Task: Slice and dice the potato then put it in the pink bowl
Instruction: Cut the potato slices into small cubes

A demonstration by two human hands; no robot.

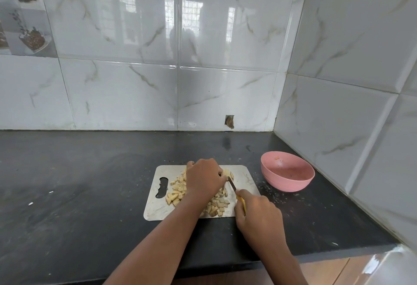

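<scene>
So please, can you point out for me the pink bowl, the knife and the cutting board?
pink bowl point(291, 184): head view, on its outer front wall.
knife point(232, 185): head view, on the dark blade, just ahead of the right hand.
cutting board point(244, 173): head view, on a bare part near its far right corner.

Light: soft daylight, bright and even.
Glare: window reflections on the glossy far wall tiles point(178, 25).
Shadows: faint on the dark tabletop point(79, 172).
Edges: wide-angle bending, right wall leans.
Focus: mostly sharp, corners softer.
</scene>
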